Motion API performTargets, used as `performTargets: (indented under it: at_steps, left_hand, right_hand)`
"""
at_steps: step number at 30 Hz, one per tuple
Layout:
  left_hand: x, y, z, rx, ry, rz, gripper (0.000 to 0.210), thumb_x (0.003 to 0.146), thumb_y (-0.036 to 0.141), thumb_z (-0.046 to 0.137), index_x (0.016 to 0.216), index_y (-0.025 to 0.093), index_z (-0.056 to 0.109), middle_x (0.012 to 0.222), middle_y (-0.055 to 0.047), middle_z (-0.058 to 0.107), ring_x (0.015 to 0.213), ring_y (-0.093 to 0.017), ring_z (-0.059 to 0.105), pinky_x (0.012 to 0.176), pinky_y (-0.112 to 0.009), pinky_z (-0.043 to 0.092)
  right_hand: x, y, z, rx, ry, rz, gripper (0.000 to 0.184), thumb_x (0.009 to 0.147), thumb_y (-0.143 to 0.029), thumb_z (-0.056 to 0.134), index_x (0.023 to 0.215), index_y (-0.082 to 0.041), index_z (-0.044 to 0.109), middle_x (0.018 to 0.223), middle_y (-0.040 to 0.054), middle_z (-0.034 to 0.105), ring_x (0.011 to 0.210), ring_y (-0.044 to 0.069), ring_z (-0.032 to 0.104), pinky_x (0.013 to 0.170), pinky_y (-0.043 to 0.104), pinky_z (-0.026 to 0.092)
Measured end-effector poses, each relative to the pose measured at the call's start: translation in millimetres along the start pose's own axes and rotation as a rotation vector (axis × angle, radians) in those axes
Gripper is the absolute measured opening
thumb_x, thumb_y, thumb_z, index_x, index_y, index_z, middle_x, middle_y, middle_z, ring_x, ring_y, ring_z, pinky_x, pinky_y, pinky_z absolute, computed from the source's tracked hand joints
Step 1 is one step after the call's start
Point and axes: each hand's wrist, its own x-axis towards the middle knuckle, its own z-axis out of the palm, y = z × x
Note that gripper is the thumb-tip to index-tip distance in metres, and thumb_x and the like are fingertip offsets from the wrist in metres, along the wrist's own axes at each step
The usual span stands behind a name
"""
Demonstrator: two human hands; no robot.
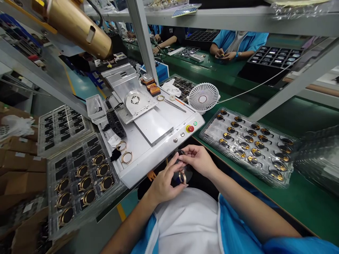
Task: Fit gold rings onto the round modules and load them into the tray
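Observation:
Close to my body, my left hand (164, 181) is curled around a gold watch case (182, 176), which shows between its thumb and fingers. My right hand (200, 160) pinches a dark round watch part (181, 152) just above, and the fingertips of both hands almost meet there. Fingers partly hide both pieces. In front stands a white machine (148, 160) with a metal fixture plate (135, 100). Two loose gold rings, one of them a bezel-like ring (126, 157), lie on its left corner.
To the left, a clear tray (116, 190) holds gold-rimmed watches. On the right, another tray (212, 132) carries round parts with dark leads. A white fan (203, 97), a red button (190, 128) and tweezers (174, 105) are ahead. A gold cylinder (79, 30) overhangs; co-workers sit beyond.

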Motion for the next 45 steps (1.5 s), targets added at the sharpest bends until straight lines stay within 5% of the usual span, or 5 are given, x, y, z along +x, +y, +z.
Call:
performTargets:
  at_steps: [9, 14, 19, 29, 45]
  left_hand:
    - [-1, -4, 0.5, -0.345, 0.053, 0.010, 0.097, 0.069, 0.010, 0.090, 0.151, 0.033, 0.044, 0.169, -0.023, 0.029, 0.112, -0.030, 0.076, 0.096, -0.044, 0.063]
    - [0, -9, -7.2, -0.614, 0.318, -0.082, 0.055, 0.076, 0.019, 0.088, 0.127, 0.024, 0.067, 0.129, -0.015, 0.074, 0.116, -0.029, 0.074, 0.099, -0.042, 0.060]
    - [7, -13, -5.8, -0.742, 0.451, -0.211, 0.051, 0.067, 0.035, 0.096, 0.112, 0.024, 0.075, 0.120, -0.011, 0.079, 0.111, -0.029, 0.076, 0.100, -0.044, 0.060]
    - [7, -14, 0.4, -0.753, 0.434, -0.193, 0.054, 0.061, 0.024, 0.098, 0.111, 0.032, 0.080, 0.116, -0.007, 0.081, 0.106, -0.028, 0.078, 0.093, -0.043, 0.065]
    - [3, -18, -0.1, -0.699, 0.461, -0.166, 0.057, 0.058, 0.020, 0.100, 0.111, 0.031, 0.080, 0.114, -0.007, 0.081, 0.102, -0.027, 0.079, 0.093, -0.040, 0.065]
  right_hand:
    - [-2, -1, -2, 0.125, -0.017, 0.084, 0.047, 0.064, -0.049, 0.096, 0.077, -0.014, 0.066, 0.062, 0.0037, 0.072, 0.054, 0.014, 0.069, 0.055, 0.023, 0.058]
    - [-5, -8, 0, 0.138, -0.005, 0.147, 0.045, 0.056, -0.043, 0.099, 0.070, -0.014, 0.068, 0.065, -0.0012, 0.069, 0.056, 0.009, 0.062, 0.054, 0.019, 0.053]
    - [-14, -11, 15, 0.162, -0.085, 0.251, 0.045, 0.056, -0.042, 0.098, 0.067, -0.014, 0.065, 0.070, 0.0004, 0.070, 0.063, 0.010, 0.065, 0.064, 0.024, 0.056]
    - [-27, -13, 42, 0.011, 0.036, 0.049, 0.033, 0.060, -0.021, 0.079, 0.071, -0.021, 0.048, 0.059, -0.0080, 0.054, 0.052, 0.007, 0.046, 0.050, 0.019, 0.036]
    - [-27, -13, 46, -0.009, 0.011, 0.028, 0.030, 0.062, -0.016, 0.069, 0.078, -0.023, 0.045, 0.059, -0.0112, 0.054, 0.051, 0.008, 0.054, 0.048, 0.019, 0.039]
